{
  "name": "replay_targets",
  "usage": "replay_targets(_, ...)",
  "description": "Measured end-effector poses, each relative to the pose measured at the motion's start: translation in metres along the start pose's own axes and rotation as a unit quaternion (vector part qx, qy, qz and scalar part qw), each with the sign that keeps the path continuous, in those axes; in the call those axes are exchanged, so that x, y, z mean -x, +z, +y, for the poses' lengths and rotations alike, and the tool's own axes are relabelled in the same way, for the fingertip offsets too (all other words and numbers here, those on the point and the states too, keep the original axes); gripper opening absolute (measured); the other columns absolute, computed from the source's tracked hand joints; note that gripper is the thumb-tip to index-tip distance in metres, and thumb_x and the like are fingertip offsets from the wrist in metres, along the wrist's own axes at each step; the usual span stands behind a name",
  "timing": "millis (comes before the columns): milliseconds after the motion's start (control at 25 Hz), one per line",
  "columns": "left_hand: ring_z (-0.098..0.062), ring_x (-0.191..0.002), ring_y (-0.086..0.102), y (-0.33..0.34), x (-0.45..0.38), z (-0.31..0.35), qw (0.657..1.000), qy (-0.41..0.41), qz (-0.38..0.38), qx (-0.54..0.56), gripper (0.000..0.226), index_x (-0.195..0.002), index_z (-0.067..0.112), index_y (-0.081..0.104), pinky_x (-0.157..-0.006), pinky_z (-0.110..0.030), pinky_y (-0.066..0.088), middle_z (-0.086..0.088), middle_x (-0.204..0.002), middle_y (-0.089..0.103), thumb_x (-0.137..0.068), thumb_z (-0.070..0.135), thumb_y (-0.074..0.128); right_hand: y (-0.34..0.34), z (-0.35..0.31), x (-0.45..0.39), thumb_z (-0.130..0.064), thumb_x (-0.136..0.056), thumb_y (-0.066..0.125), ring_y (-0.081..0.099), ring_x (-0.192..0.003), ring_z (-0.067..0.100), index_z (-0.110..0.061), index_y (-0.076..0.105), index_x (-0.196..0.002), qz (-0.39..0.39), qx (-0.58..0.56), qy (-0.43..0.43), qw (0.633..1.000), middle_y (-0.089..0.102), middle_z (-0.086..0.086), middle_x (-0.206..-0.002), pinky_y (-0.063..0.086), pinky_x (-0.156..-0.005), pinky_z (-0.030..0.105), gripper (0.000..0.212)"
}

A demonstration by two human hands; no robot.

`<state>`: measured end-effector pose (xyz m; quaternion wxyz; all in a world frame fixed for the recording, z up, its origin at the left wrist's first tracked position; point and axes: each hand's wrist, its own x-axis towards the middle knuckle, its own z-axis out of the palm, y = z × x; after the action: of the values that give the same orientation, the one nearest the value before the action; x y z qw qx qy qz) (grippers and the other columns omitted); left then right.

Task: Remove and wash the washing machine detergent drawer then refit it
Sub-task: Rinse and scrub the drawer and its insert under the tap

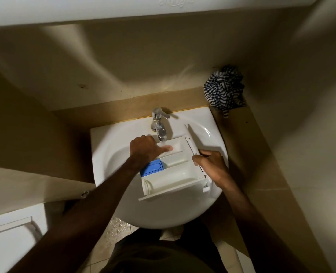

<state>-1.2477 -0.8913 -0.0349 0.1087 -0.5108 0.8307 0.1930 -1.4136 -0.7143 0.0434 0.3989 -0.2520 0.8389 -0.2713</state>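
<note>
Rinsing: you are holding the detergent drawer (175,170) under the tap (159,123).
Left hand (145,148): fingers curled, thumb extended into the drawer.
Right hand (210,164): gripping the drawer's end farthest from the tap.

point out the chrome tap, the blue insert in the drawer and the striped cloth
chrome metal tap (159,123): head view, on the upright body below the lever.
blue plastic insert (153,167): head view, on its flat top.
black-and-white striped cloth (223,89): head view, on the middle of the bunched fabric.
</note>
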Motion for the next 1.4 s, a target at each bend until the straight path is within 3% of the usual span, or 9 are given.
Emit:
replay_targets(200,-0.022,-0.097,0.069,-0.01,0.0,-0.032,0.962,0.122,-0.166,0.177,0.061,-0.146,0.022,0.056,-0.071,-0.029,0.054,-0.004,-0.127,0.072,-0.099,0.06,0.059,-0.02,0.005,-0.011,-0.039,-0.052,0.064,0.047,-0.054,0.013,-0.026,0.072,-0.068,0.025,-0.003,-0.008,1.0,0.052,-0.014,-0.05,0.04,-0.063,0.033,0.023)
replay_targets(400,-0.024,-0.101,0.07,0.0,0.011,-0.007,0.999,0.018,-0.007,0.037,0.088,-0.136,0.028,0.066,-0.078,-0.03,0.045,-0.002,-0.114,0.077,-0.082,0.093,0.043,-0.013,0.003,-0.006,-0.04,-0.053,0.063,0.044,-0.049,0.013,-0.028,0.07,-0.064,0.025,-0.014,-0.008,1.0,0.046,-0.014,-0.045,0.039,-0.061,0.032,0.018)
replay_targets(600,-0.02,-0.079,0.065,0.006,0.017,0.002,0.996,-0.006,-0.007,0.085,0.086,-0.11,0.022,0.073,-0.071,-0.033,0.047,0.001,-0.088,0.074,-0.083,0.094,0.036,-0.034,-0.003,-0.003,-0.028,-0.055,0.067,0.048,-0.052,0.012,-0.014,0.067,-0.061,0.006,-0.05,0.002,0.999,0.055,-0.006,-0.056,0.039,-0.053,0.021,0.015)
replay_targets(720,-0.018,-0.064,0.066,0.005,0.017,-0.011,0.934,0.03,-0.107,0.34,0.05,-0.101,0.012,0.07,-0.062,-0.035,0.058,-0.005,-0.081,0.072,-0.093,0.062,0.067,-0.05,-0.009,-0.002,-0.012,-0.067,0.07,0.045,-0.043,0.007,-0.015,0.063,-0.052,0.013,-0.062,0.002,0.998,0.053,-0.01,-0.049,0.035,-0.043,0.017,0.017)
replay_targets(840,-0.016,-0.053,0.056,0.006,0.019,-0.02,0.852,-0.035,-0.064,0.518,0.035,-0.088,0.005,0.075,-0.049,-0.026,0.052,-0.005,-0.065,0.067,-0.083,0.037,0.088,-0.053,-0.015,-0.002,-0.012,-0.069,0.073,0.059,-0.06,0.017,-0.007,0.074,-0.071,0.027,-0.086,0.021,0.996,0.069,-0.003,-0.067,0.045,-0.06,0.026,0.006)
replay_targets(960,-0.012,-0.059,0.059,0.01,0.021,-0.02,0.793,-0.077,-0.048,0.603,0.034,-0.112,0.014,0.077,-0.063,-0.033,0.062,0.005,-0.062,0.066,-0.086,0.035,0.085,-0.052,-0.018,-0.002,-0.016,-0.068,0.074,0.068,-0.074,0.025,-0.005,0.079,-0.086,0.036,-0.1,0.034,0.994,0.079,0.006,-0.083,0.05,-0.066,0.03,0.021)
replay_targets(1080,-0.014,-0.069,0.062,0.022,0.028,-0.017,0.794,-0.066,-0.077,0.6,0.035,-0.129,0.021,0.068,-0.065,-0.03,0.061,-0.001,-0.076,0.061,-0.099,0.039,0.07,-0.062,-0.017,-0.005,-0.018,-0.067,0.074,0.07,-0.074,0.025,-0.009,0.08,-0.085,0.029,-0.093,0.035,0.995,0.08,0.009,-0.086,0.051,-0.063,0.03,0.021)
replay_targets(1200,-0.027,-0.075,0.058,0.033,0.033,-0.003,0.768,-0.088,-0.041,0.633,0.017,-0.105,0.018,0.074,-0.065,-0.036,0.058,-0.008,-0.076,0.056,-0.099,0.034,0.072,-0.069,-0.016,-0.007,-0.02,-0.069,0.074,0.07,-0.074,0.026,-0.01,0.079,-0.087,0.014,-0.069,0.035,0.997,0.079,0.008,-0.085,0.05,-0.064,0.032,0.022)
replay_targets(1400,-0.031,-0.074,0.054,0.036,0.026,0.007,0.773,-0.085,-0.04,0.627,0.043,-0.092,-0.005,0.068,-0.067,-0.039,0.052,-0.016,-0.076,0.053,-0.098,0.037,0.072,-0.068,-0.012,-0.007,-0.029,-0.072,0.074,0.073,-0.083,0.03,-0.014,0.079,-0.094,0.008,-0.081,0.037,0.996,0.079,0.012,-0.093,0.052,-0.069,0.034,0.027)
